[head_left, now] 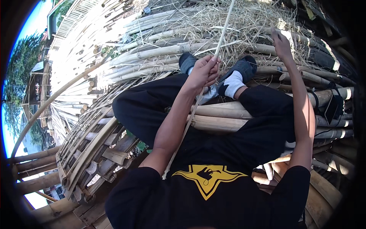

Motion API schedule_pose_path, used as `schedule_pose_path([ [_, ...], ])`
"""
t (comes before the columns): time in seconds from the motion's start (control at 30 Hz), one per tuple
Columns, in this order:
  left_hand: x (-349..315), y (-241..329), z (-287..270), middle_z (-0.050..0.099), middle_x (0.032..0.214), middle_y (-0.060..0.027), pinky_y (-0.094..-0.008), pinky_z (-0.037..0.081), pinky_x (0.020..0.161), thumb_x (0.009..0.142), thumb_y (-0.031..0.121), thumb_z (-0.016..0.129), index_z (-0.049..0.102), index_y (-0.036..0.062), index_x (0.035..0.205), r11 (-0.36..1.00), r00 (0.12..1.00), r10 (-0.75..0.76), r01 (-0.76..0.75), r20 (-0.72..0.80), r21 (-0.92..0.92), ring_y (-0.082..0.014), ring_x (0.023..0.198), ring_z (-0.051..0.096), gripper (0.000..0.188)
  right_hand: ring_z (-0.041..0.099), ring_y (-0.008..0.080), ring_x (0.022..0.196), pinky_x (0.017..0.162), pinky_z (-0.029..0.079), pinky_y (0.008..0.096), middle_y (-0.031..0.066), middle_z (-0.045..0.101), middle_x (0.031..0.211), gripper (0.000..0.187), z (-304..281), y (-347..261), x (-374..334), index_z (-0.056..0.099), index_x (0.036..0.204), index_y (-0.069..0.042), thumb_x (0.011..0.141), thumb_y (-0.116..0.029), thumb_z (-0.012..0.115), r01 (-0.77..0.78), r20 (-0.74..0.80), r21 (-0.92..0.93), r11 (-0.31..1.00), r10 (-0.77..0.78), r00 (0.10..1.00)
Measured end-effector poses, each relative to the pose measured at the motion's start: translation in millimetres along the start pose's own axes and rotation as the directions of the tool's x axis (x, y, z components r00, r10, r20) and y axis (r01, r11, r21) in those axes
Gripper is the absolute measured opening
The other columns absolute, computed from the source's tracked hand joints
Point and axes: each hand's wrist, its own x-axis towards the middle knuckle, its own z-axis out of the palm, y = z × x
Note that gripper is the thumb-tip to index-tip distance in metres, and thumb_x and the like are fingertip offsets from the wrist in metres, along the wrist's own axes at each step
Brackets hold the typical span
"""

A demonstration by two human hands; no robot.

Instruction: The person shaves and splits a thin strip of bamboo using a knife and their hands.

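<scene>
My left hand (205,73) is closed around a long, thin bamboo strip (225,28). The strip runs from the top edge of the view down through the fist, and its lower end (169,166) lies against my black shirt. Out to the right, my right hand (282,45) is raised over the shavings, apart from the strip. Its fingers are curled, and a narrow tip points up from them; what it holds is too small to make out. Below my left hand are my crossed legs and dark shoes (247,65).
Pale bamboo shavings (244,23) lie heaped ahead over stacked bamboo poles (152,55). A slatted bamboo structure (91,152) stands on the left, with a long bent pole (57,93) arching beside it. A dark phone-like object (332,107) hangs by the poles at right.
</scene>
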Motion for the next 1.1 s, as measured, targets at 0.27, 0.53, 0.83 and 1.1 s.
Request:
schedule_pose_path([
  [0.27, 2, -17, 3, 0.049, 0.065, -0.0021, -0.02, 0.029, 0.031, 0.101, 0.03, 0.036, 0.051, 0.0022, 0.106, 0.998, 0.995, -0.061, 0.059, -0.084, -0.03, -0.0056, 0.036, 0.034, 0.032, 0.043, 0.0093, 0.058, 0.055, 0.036, 0.0289, 0.0021, 0.044, 0.058, 0.041, 76, -74, -106, 0.059, 0.077, 0.001, 0.088, -0.039, 0.06, -0.124, 0.528, 0.275, 0.953, -0.043, 0.848],
  [0.53, 8, -26, -4, 0.054, 0.071, -0.0061, -0.0242, 0.044, 0.033, 0.101, 0.034, 0.033, 0.05, 0.0005, 0.101, 0.999, 0.99, -0.008, 0.015, -0.139, 0.044, -0.0094, 0.036, 0.043, 0.038, 0.056, 0.0103, 0.068, 0.067, 0.044, 0.0272, 0.0058, 0.065, 0.073, 0.035, 83, -73, -134, 0.065, 0.085, 0.0, 0.084, -0.035, 0.067, -0.039, 0.493, 0.426, 0.904, -0.196, 0.847],
  [0.83, 9, -33, -1, 0.052, 0.071, -0.0028, -0.0227, 0.047, 0.035, 0.1, 0.029, 0.036, 0.05, 0.0013, 0.096, 1.0, 0.992, 0.013, -0.009, -0.122, 0.03, -0.0063, 0.039, 0.043, 0.031, 0.051, 0.0112, 0.056, 0.055, 0.041, 0.0303, 0.0081, 0.056, 0.06, 0.03, 99, -55, -141, 0.066, 0.083, -0.001, 0.082, -0.03, 0.07, 0.146, 0.392, 0.34, 0.929, -0.281, 0.876],
  [1.1, 9, -32, 0, 0.06, 0.081, -0.012, -0.0264, 0.047, 0.034, 0.099, 0.029, 0.042, 0.05, -0.0035, 0.098, 0.999, 0.993, -0.009, 0.013, -0.116, 0.034, -0.0095, 0.038, 0.044, 0.034, 0.05, 0.011, 0.054, 0.055, 0.042, 0.0308, 0.0064, 0.056, 0.057, 0.029, 103, -55, -144, 0.066, 0.088, 0.0, 0.086, -0.029, 0.065, 0.045, 0.463, 0.472, 0.88, -0.291, 0.837],
])
